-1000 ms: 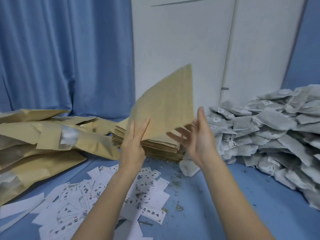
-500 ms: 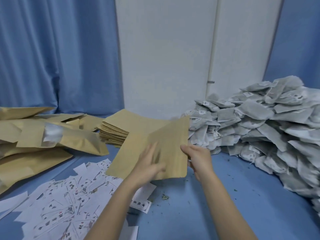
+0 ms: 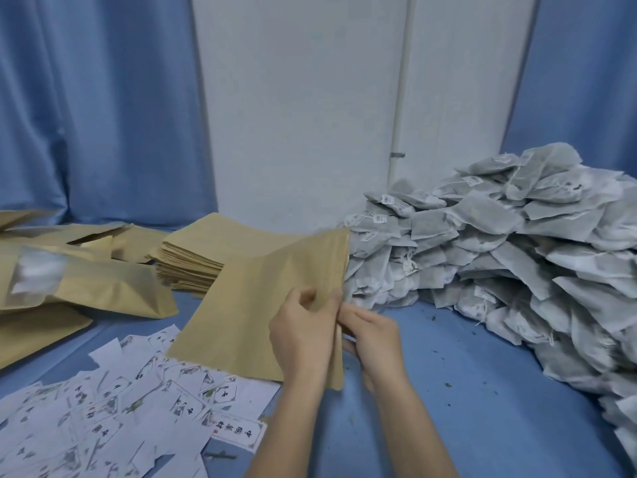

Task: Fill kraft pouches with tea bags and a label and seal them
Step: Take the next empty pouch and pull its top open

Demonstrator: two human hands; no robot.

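While both hands work at its right edge, kraft pouch (image 3: 262,305) held flat at frame centre, tilted, lower edge over the labels (image 3: 113,408) at lower left. Left hand (image 3: 303,336) in front of pouch, fingers curled, pinching the right edge w/ thumb and fingertips. Right hand (image 3: 372,334) just right of that edge, touching left hand, fingers curled onto same edge; pouch body stretches up and left from both hands. Can't tell if mouth is parted yet. Behind pouch, stack of empty pouches (image 3: 196,260) centre-left. Filled pouches (image 3: 69,284) w/ clear window lying far left. Big heap of tea bags (image 3: 510,257) at right, near right hand but apart. All on blue table (image 3: 465,391), scattered w/ leaf crumbs. Blue curtain (image 3: 103,108) upper left, white wall (image 3: 300,115) behind.
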